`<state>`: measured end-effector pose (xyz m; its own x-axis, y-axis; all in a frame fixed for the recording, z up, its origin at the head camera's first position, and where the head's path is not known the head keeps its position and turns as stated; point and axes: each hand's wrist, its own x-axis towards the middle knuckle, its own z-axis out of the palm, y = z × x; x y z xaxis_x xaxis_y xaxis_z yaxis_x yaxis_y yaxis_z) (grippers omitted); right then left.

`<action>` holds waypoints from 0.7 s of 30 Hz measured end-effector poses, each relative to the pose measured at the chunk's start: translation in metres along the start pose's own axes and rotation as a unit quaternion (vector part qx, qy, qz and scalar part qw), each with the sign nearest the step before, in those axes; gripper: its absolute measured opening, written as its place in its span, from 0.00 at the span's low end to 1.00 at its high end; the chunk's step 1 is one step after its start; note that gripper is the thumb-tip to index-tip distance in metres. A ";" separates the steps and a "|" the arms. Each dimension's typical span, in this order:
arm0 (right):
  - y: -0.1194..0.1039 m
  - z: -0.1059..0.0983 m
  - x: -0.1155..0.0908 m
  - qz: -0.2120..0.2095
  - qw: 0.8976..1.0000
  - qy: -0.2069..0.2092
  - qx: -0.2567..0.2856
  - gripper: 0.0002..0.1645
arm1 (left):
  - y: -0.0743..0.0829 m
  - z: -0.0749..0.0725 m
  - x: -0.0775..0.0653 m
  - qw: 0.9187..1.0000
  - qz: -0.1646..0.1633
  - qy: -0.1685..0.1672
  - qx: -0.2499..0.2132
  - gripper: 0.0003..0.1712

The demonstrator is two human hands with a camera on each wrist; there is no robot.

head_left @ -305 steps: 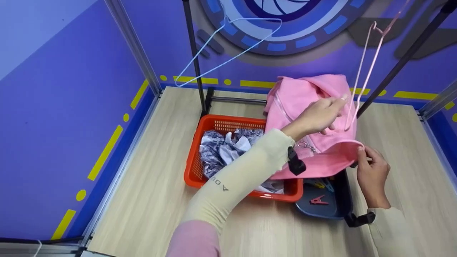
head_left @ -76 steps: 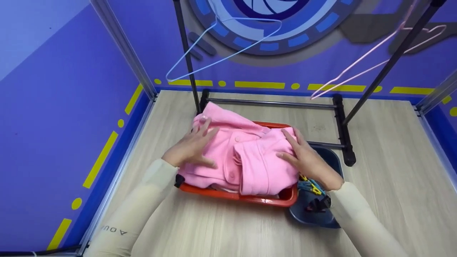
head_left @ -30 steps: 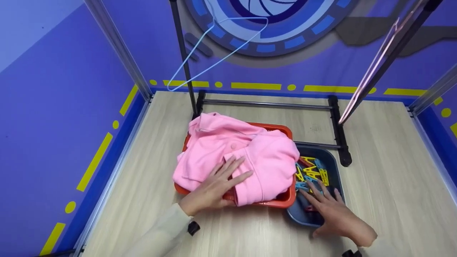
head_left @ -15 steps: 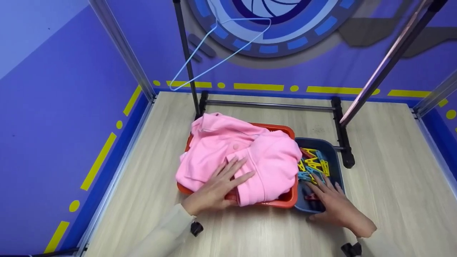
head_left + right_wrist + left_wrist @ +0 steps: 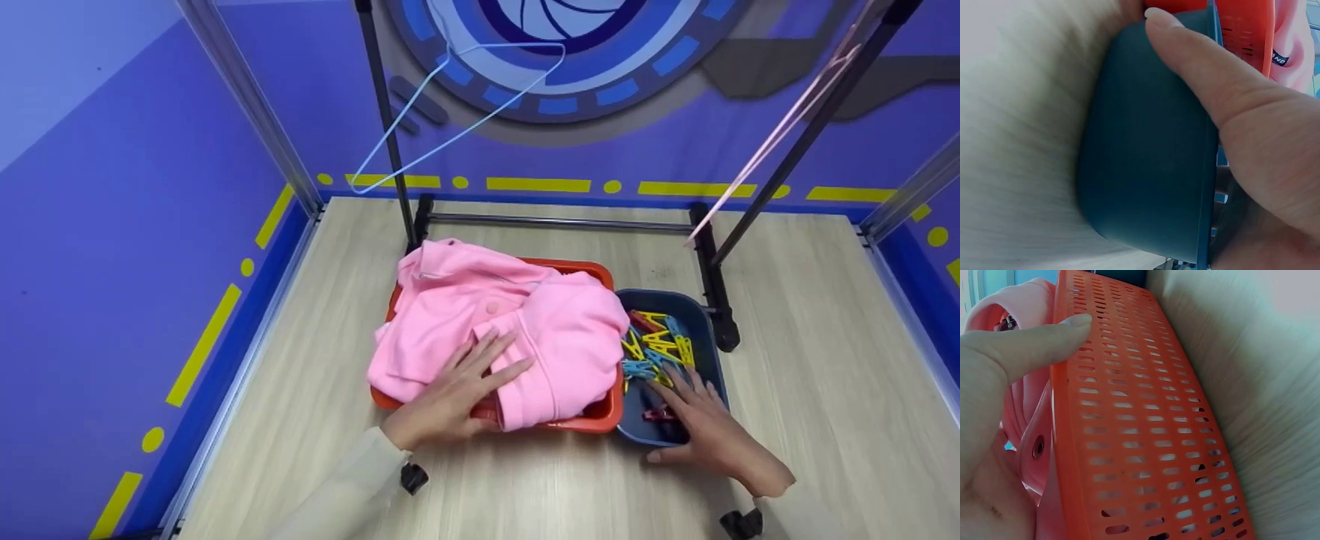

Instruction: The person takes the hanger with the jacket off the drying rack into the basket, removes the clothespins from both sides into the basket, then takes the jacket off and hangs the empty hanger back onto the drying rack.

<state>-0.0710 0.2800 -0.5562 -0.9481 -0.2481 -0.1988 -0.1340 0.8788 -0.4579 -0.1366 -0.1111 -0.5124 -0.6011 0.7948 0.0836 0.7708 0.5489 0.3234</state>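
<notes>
A pink jacket (image 5: 577, 337) lies bundled in the orange-red basket (image 5: 596, 271), covering most of it. My left hand (image 5: 454, 397) rests on its near side with fingers spread; in the left wrist view the thumb (image 5: 1044, 346) lies against the slotted basket wall (image 5: 1140, 416). My right hand (image 5: 709, 431) lies over the near rim of a dark blue basin (image 5: 667, 298), just right of the basket. Its thumb (image 5: 1196, 59) is outside the basin wall (image 5: 1145, 146); the other fingers reach inside, beside several yellow and blue clothespins (image 5: 660, 343). A red clothespin (image 5: 658, 414) lies nearer.
Behind stands a black rack with a low crossbar (image 5: 562, 221) and a right foot (image 5: 724, 330) close by the basin. A blue wire hanger (image 5: 463, 133) and a pink hanger (image 5: 765, 146) hang above. Purple panels enclose the wooden surface (image 5: 817, 360).
Ten seconds ago the jacket was in both hands by the pink hanger; now it lies in the basket. Within the last second the basin has slid back under my right hand.
</notes>
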 end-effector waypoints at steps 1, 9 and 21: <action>0.000 0.000 0.000 0.000 1.000 0.003 -0.002 0.64 | -0.001 0.000 0.000 1.000 -0.001 -0.002 0.001 0.60; 0.004 -0.002 -0.001 0.031 0.999 0.002 -0.006 0.65 | -0.003 0.003 0.006 1.000 -0.003 -0.008 0.012 0.60; -0.014 -0.020 -0.004 0.042 0.998 -0.007 0.035 0.55 | 0.001 -0.018 0.007 0.996 -0.016 -0.038 -0.076 0.58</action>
<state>-0.0717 0.2772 -0.5316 -0.9509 -0.1804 -0.2514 -0.0324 0.8661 -0.4988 -0.1436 -0.1098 -0.4947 -0.6028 0.7979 0.0008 0.7071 0.5338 0.4638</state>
